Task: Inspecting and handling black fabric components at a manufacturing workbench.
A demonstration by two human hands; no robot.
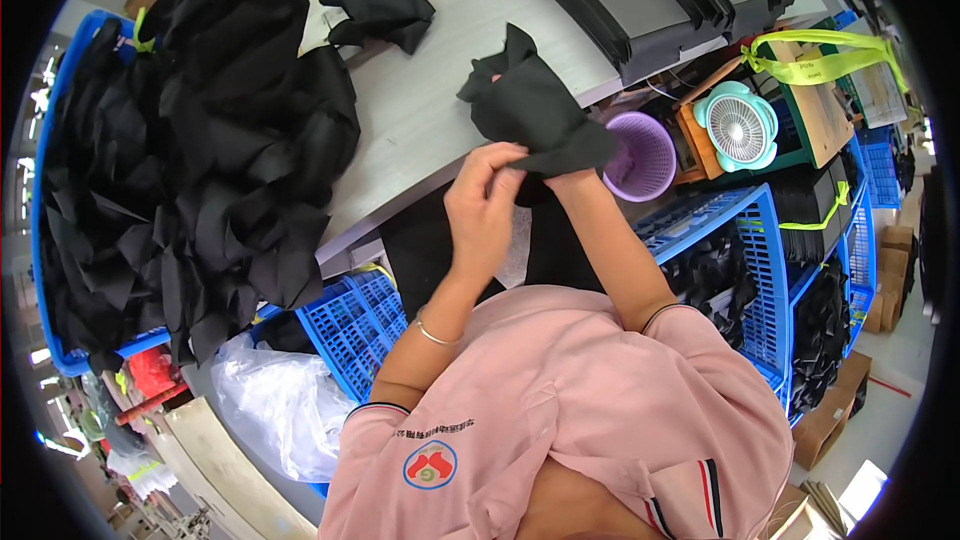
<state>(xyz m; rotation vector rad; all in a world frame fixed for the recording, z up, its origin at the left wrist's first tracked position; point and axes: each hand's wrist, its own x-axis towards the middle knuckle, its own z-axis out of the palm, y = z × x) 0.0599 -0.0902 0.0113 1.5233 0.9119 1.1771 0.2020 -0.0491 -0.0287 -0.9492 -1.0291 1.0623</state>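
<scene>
1. Your left hand (482, 202) pinches the lower edge of a black fabric piece (530, 108), fingers closed on it.
2. Your right hand (566, 180) is mostly hidden under that fabric, gripping it from below; the piece is held up above the grey table (420, 110).
3. A large heap of black pieces (190, 160) lies left.
4. A purple basket (640, 155) sits just right, beside a small fan (737, 127).

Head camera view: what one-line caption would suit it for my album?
Both hands, left hand and right hand, hold a black fabric piece above a grey worktable.
</scene>
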